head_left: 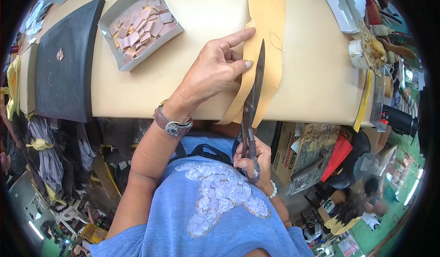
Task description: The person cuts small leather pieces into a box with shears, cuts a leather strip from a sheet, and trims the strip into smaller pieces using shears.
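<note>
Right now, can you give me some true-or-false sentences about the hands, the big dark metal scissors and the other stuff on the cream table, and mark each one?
1. The right hand holds the big dark metal scissors. True.
2. The left hand is holding scissors too. False: its finger and thumb touch the long yellow strip of material.
3. Lots of small pinkish pieces lie in the open white box. True.
4. The flat black board is at the right side of the picture. False: it is at the left side.
5. The brown wristband is on the left wrist. True.
</note>
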Action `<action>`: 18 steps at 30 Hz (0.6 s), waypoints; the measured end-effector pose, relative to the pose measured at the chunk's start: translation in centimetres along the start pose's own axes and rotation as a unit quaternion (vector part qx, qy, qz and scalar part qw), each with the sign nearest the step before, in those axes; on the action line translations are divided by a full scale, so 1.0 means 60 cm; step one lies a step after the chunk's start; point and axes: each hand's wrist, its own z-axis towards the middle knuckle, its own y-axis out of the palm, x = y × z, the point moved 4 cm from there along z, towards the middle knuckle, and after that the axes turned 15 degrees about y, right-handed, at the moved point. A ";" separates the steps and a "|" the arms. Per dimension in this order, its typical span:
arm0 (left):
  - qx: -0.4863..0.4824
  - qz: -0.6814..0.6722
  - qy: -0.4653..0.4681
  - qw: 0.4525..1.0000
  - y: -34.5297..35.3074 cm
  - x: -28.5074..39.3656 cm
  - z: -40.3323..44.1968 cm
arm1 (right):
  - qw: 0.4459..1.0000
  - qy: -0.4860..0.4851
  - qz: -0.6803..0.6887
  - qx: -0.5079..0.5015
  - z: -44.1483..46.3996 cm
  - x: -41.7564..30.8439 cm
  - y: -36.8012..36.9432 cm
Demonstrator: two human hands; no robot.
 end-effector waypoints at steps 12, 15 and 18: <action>0.004 -0.004 0.004 1.000 0.001 -0.005 -0.003 | 0.998 -0.007 -0.033 0.052 -0.002 -0.003 0.005; 0.003 0.000 0.001 1.000 0.001 -0.008 -0.003 | 0.997 -0.011 -0.047 0.063 -0.001 0.003 0.002; -0.001 0.006 0.003 1.000 -0.001 -0.009 -0.004 | 0.997 -0.007 -0.047 0.068 -0.002 0.004 0.002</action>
